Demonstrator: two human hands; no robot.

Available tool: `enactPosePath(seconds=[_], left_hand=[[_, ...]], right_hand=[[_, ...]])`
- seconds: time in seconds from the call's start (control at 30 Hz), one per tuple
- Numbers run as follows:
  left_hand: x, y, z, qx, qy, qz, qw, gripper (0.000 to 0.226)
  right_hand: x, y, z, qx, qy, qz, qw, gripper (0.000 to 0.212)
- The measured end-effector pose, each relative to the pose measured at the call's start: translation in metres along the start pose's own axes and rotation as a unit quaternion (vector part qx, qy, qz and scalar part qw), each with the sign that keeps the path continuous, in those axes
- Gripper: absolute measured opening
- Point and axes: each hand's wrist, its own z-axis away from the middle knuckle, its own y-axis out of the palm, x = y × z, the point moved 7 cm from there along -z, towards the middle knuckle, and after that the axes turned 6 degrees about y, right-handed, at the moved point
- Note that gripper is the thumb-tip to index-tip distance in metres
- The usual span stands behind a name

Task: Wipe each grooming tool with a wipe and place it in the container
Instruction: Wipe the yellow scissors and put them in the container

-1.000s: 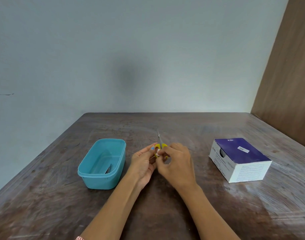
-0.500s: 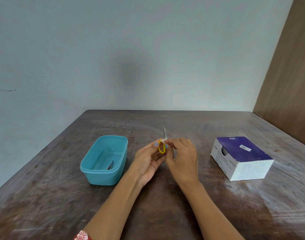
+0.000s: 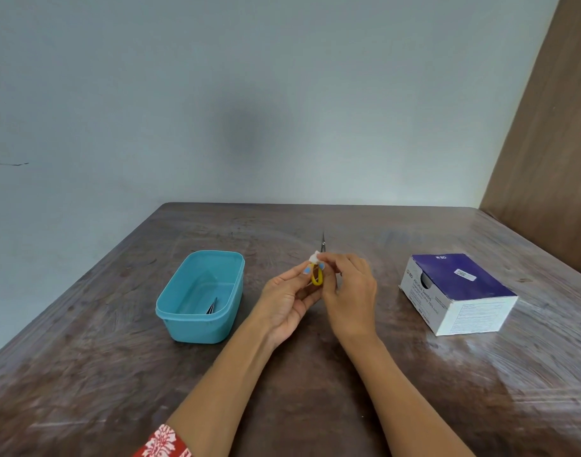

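Yellow loops marked the handle of the scissors (image 3: 317, 276), a small pair with thin steel blades that pointed up and away from me, closed to a fine tip. I held them above the table (image 3: 315, 374), near its middle. My left hand (image 3: 287, 300) lay palm up, its fingertips pinching the yellow handle from the left. My right hand (image 3: 348, 293) curled over from the right, its fingers pinching a small white wipe (image 3: 314, 257) against the scissors where the blades met the handle. To the left of my hands sat the teal tub (image 3: 200, 296), an open plastic container with rounded corners; a dark, slim metal tool (image 3: 212, 305) leaned in its near right corner. Well to the right stood a purple-and-white box (image 3: 457, 291).
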Motion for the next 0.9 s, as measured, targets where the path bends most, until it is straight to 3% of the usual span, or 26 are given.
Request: enactPosePath(seconds=[0.37,0.63,0.9], left_hand=[[-0.01,-0.01,-0.005,-0.045,0.027,0.032,0.998,0.023],[-0.003,-0.005,-0.001,-0.013,-0.005,-0.013,1.0,0.024],[-0.009,-0.009,-0.002,-0.039,0.019,0.003,0.999,0.022]], right_hand=[[0.011,0.012,0.006,0.069,-0.084,0.009,0.994,0.021],[0.0,0.0,0.002,-0.014,-0.047,0.075,0.996,0.014],[0.01,0.002,0.006,0.017,-0.041,0.024,0.999,0.009]])
